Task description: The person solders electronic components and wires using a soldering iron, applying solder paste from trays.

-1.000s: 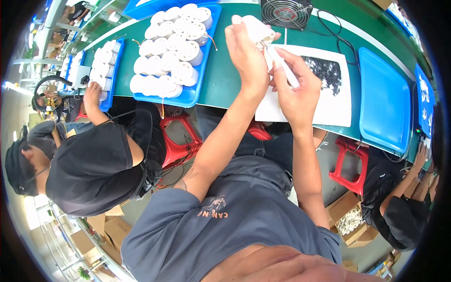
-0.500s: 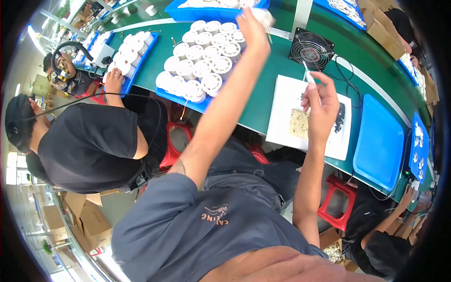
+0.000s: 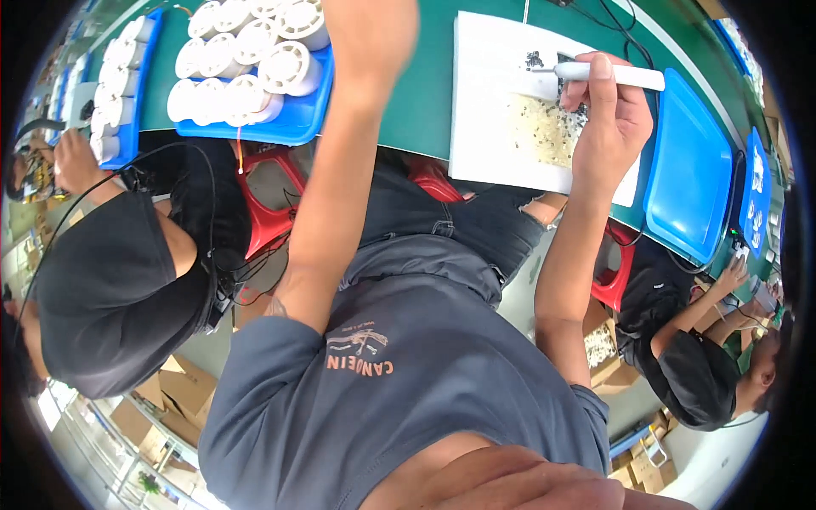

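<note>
In my right hand is a white pen-shaped screwdriver, held nearly level between thumb and fingers. Its thin metal shaft points left, with the tip at a small cluster of black bits, seemingly screws. Under the tool lies a white board. On the board, a yellowish patch is strewn with small dark pieces, partly hidden by my hand. My left hand reaches up past the top edge, blurred, its fingers cut off, so what it holds is hidden.
Left of my left arm, a blue tray carries several white round housings. An empty-looking blue tray lies right of the board, beside a black cable. A co-worker sits at left, another at right; red stools stand below the table.
The view has shifted, and the fan has left it. My right hand's screwdriver has tipped from upright to level, its tip now at the black bits. My left hand's fingers and white object are out of view.
</note>
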Demonstrator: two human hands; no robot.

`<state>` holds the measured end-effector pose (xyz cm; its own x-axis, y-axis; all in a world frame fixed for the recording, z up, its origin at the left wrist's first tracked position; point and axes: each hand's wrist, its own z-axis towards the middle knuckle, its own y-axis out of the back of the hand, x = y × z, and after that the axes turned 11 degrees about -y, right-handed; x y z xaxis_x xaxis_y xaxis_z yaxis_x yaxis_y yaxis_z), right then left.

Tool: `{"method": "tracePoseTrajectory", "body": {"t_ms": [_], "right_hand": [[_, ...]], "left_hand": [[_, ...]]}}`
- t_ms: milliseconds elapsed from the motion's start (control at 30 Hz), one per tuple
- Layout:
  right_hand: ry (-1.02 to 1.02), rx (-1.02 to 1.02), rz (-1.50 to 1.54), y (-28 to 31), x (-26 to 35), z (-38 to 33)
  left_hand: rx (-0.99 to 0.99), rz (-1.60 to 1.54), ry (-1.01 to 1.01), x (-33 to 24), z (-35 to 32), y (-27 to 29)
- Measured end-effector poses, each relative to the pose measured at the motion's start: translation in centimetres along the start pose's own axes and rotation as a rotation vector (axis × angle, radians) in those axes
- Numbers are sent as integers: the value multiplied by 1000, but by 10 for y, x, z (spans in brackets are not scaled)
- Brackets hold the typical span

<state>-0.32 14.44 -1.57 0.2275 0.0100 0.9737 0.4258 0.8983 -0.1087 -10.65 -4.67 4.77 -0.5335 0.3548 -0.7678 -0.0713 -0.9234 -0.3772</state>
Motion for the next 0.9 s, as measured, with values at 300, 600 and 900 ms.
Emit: {"method": "tracePoseTrajectory", "body": {"t_ms": [300, 600, 900], "right_hand": [[8, 28, -319, -12, 2, -14], [31, -12, -433, -16, 3, -14], [32, -20, -398, -13, 3, -15]], "left_hand": [[382, 490, -202, 35, -97, 65], [426, 426, -123, 37, -94, 69], [343, 377, -127, 39, -93, 66]]}}
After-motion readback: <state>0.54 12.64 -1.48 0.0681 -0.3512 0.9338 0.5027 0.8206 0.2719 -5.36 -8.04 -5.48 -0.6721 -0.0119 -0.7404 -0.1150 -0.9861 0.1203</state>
